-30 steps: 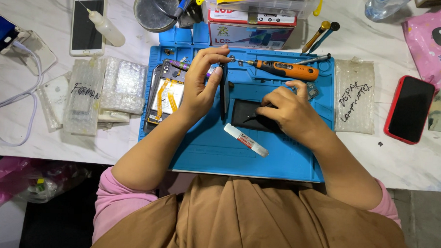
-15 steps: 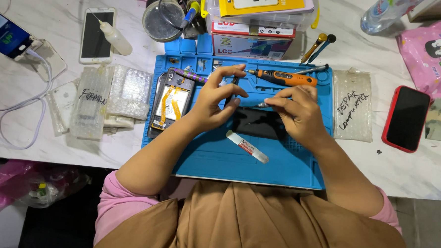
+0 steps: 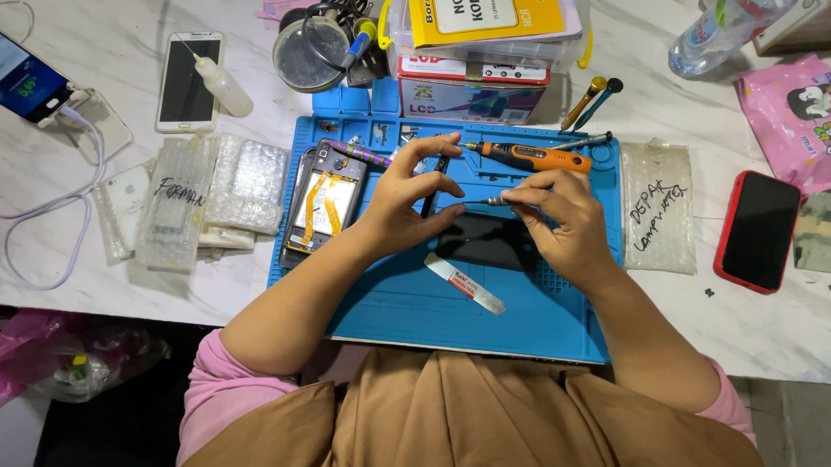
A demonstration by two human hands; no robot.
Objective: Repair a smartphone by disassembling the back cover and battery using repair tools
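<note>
Black phone panel lying flat mid-mat, on the blue work mat, partly hidden under both hands.

Far left: lit phone on a white cable, then a white phone with a small dropper bottle resting across its corner. Below these, bubble-wrap pouches stacked on the marble table.

On the mat's left edge: opened phone body, orange flex strips showing, a purple-handled tool just above it.

Left hand hovering over the panel's left end, thumb and forefinger pinched around a thin dark strip standing nearly upright, other fingers loosely curled. White glue tube lying loose on the mat below, just beside the panel's lower edge.

Right hand over the panel's right end, fingertips closed on a small metal-tipped tool pointing left toward the strip; tip near it, contact impossible to tell. Orange screwdriver resting on the mat just above the knuckles.

Further right: another labelled bubble-wrap pouch, red-cased phone face up, pink wipes pack at the edge.
</note>
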